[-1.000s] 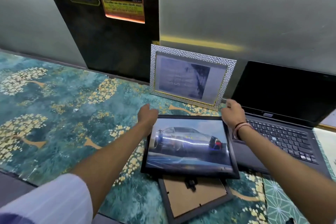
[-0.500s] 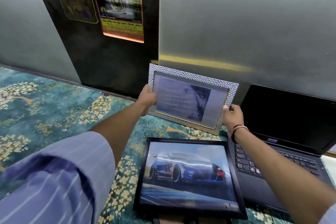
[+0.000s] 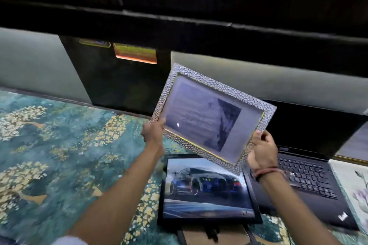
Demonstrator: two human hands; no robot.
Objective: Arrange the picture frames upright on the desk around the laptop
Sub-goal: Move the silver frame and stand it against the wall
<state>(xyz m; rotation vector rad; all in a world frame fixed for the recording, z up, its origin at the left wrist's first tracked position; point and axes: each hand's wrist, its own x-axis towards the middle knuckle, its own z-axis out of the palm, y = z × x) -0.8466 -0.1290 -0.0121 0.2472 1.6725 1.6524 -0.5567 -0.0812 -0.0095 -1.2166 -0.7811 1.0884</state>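
A silver hammered picture frame (image 3: 209, 113) is lifted off the desk and tilted, its right side lower. My left hand (image 3: 152, 133) grips its lower left corner; my right hand (image 3: 262, 151) grips its lower right corner. Below it a black frame with a car picture (image 3: 207, 191) lies flat on the desk. Another frame (image 3: 215, 234) lies face down under that one, its brown backing showing. The open black laptop (image 3: 310, 181) sits to the right, screen dark.
The desk (image 3: 59, 145) has a teal and gold patterned cover. A grey and black wall panel (image 3: 119, 89) runs along the back with a dark shelf (image 3: 179, 20) overhead. A floral picture (image 3: 356, 191) lies at the far right, beside the laptop.
The silver frame stood leaning against the back wall. Both hands took hold of its sides, then lifted it toward me and tilted it. The car frame stays flat.
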